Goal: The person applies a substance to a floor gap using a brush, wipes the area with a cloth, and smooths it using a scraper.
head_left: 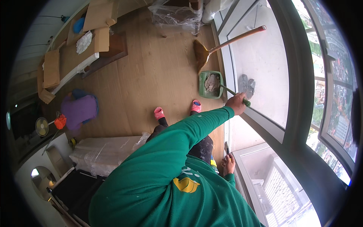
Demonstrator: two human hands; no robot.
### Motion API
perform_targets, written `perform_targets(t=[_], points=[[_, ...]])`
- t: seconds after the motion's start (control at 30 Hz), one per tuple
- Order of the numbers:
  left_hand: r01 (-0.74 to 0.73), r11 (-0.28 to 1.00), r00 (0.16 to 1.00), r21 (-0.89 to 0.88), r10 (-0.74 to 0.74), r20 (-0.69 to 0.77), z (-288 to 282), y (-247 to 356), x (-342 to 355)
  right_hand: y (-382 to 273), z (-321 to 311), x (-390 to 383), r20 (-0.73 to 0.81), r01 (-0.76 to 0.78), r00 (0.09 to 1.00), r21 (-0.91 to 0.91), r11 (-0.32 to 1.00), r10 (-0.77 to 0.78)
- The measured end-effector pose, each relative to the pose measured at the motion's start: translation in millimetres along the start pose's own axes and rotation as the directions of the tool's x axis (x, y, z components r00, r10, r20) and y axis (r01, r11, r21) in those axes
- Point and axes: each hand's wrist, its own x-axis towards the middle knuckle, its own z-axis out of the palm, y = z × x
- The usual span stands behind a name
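Note:
My left arm, in a green sleeve, reaches across to the right. Its hand [236,104] is closed round the green handle of a dustpan [202,93]. Grey debris [212,82] lies in the pan, which is on the wooden floor by the window frame. Lower down, close to my right side, my right hand [228,165] is closed on a slim dark tool [226,147] whose exact kind I cannot make out. Just beyond the dustpan a broom [202,55] with a brown head leans its long wooden handle toward the glass.
A tall window frame [298,72] runs along my right, with dark footwear [246,86] beyond its low sill. A person in purple [78,109] bends down at left, below opened cardboard boxes [53,70]. A plastic-wrapped piece [106,149] lies behind left. Wrapped furniture [177,15] stands ahead.

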Motion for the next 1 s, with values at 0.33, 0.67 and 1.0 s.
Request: perform_targets(t=[0.33,0.67,1.0], points=[[-0.200,0.970,0.976,0.135,0.186,0.112,-149.9,-46.1,-128.3,-107.9,48.9,70.2,0.143,0.217,0.974,-0.365,0.905,-0.176],[-0.225,0.970,0.974,0.086,0.224,0.024,-330.2,-167.4,-328.8,-157.8,170.8,52.6,0.294,0.465,0.884,-0.472,0.749,-0.363],[-0.229,0.971,0.907,0.073,0.240,-0.345,-468.1,-274.6,-534.6,-150.2,377.9,-28.0,0.646,0.790,0.338,-0.590,-0.167,-0.685]])
